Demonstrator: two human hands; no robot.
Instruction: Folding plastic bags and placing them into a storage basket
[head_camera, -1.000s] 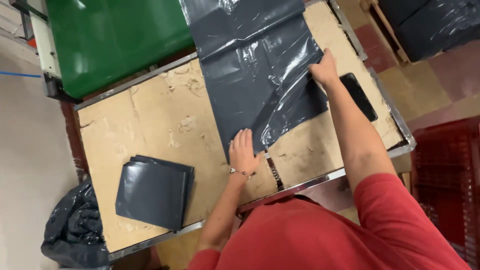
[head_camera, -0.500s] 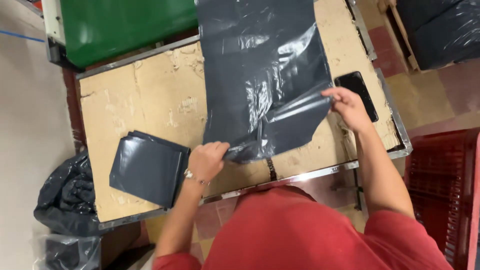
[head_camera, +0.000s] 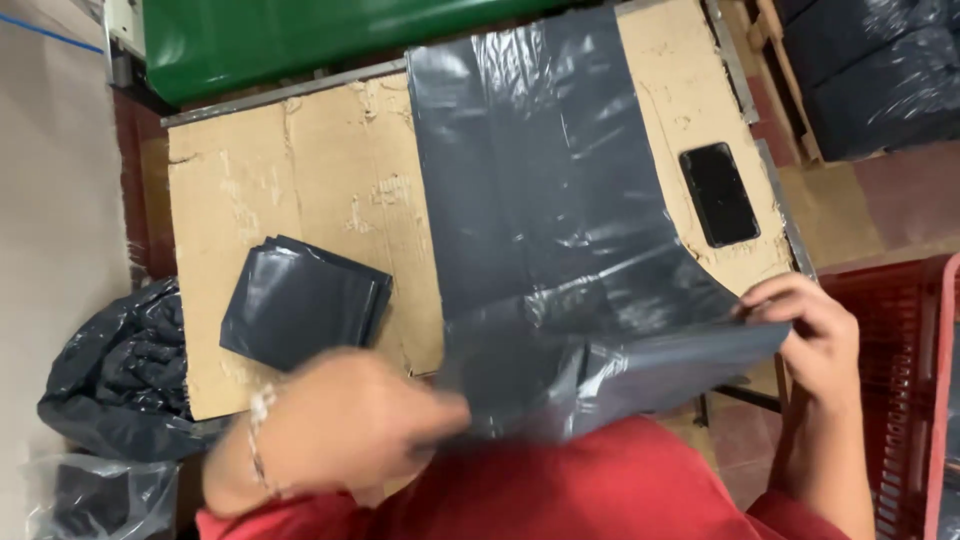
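Observation:
A long dark grey plastic bag (head_camera: 545, 220) lies flat down the middle of a cardboard-covered table (head_camera: 300, 170). Its near end is lifted off the table toward my chest. My left hand (head_camera: 350, 425), blurred, grips the bag's near left corner. My right hand (head_camera: 815, 335) pinches the bag's near right corner, out past the table's right edge. A stack of folded dark grey bags (head_camera: 305, 300) rests on the cardboard to the left, just beyond my left hand.
A black phone (head_camera: 718, 193) lies on the table's right side. A green panel (head_camera: 300, 35) borders the far edge. Full black bags (head_camera: 130, 375) sit on the floor at left, a red crate (head_camera: 900, 400) at right, dark wrapped bundles (head_camera: 870, 70) at top right.
Both hands have pulled the bag's near end up and toward me. My right hand moved right and nearer, off the table; my left hand moved nearer.

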